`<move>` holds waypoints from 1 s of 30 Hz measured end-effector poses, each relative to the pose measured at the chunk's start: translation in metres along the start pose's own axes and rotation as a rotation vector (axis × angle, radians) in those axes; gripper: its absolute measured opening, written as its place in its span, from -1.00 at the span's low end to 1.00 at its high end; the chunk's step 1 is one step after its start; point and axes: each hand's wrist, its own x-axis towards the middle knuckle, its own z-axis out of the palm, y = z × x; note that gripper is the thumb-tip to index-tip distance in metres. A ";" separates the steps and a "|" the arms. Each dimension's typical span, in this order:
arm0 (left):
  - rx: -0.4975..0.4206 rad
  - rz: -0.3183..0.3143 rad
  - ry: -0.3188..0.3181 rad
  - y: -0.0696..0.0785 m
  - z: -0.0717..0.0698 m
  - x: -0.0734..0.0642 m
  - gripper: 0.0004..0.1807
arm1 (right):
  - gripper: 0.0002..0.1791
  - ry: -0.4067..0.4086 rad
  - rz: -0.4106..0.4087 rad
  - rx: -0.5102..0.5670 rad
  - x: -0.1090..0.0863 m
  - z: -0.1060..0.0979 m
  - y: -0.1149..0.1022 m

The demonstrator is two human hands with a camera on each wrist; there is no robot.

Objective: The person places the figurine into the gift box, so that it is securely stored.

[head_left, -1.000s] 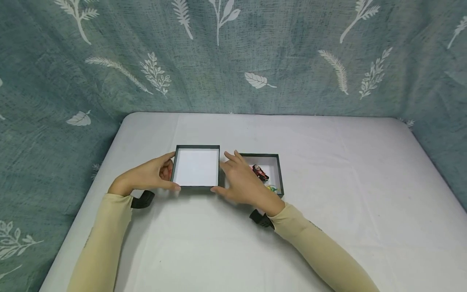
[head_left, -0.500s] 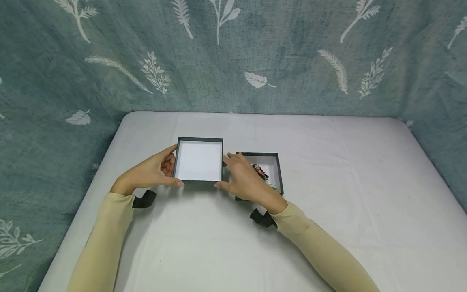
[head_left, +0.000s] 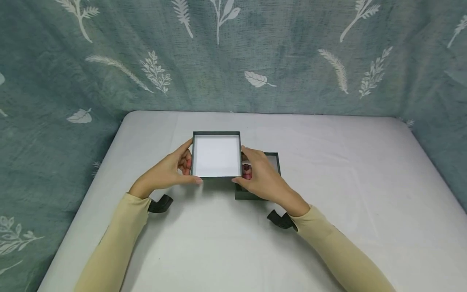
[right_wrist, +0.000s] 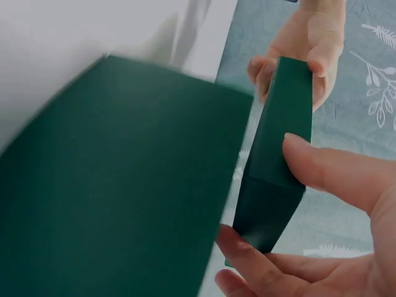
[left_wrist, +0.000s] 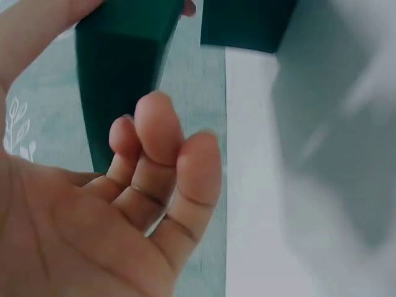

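Note:
Both hands hold a shallow square dark-green box lid (head_left: pixel 216 156) with its white inside facing up, raised over the table. My left hand (head_left: pixel 166 172) grips its left side, thumb at the near corner. At the right side, my right hand (head_left: pixel 264 178) holds it between thumb and fingers. The right wrist view shows the lid (right_wrist: pixel 281 117) edge-on, pinched by the right thumb (right_wrist: pixel 328 170) and fingers. Under and behind the right hand stands a matching green box (head_left: pixel 249 195); lid and hand cover most of its inside. In the left wrist view this box (left_wrist: pixel 241 25) shows beyond the lid.
A white cloth covers the table (head_left: pixel 204 247). Behind it hangs a blue-green curtain (head_left: pixel 292 61) with white leaf prints. Each wrist wears a black camera mount, such as the left mount (head_left: pixel 160 203).
Both hands have lifted the lid and moved it right, its right edge now overlapping the box. The small red-and-black toy and the green-and-yellow thing in the box are now hidden.

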 end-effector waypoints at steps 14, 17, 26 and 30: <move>0.005 0.057 0.042 0.035 0.039 0.043 -0.09 | -0.08 0.012 0.066 0.036 -0.025 -0.052 0.033; -0.017 0.072 0.036 0.038 0.044 0.048 -0.12 | -0.16 0.029 0.067 0.034 -0.026 -0.057 0.036; 0.003 0.124 0.008 0.041 0.048 0.048 -0.13 | -0.22 0.038 0.066 0.049 -0.027 -0.063 0.041; 0.036 0.129 -0.009 0.043 0.050 0.050 -0.09 | -0.22 0.067 0.050 0.057 -0.027 -0.064 0.042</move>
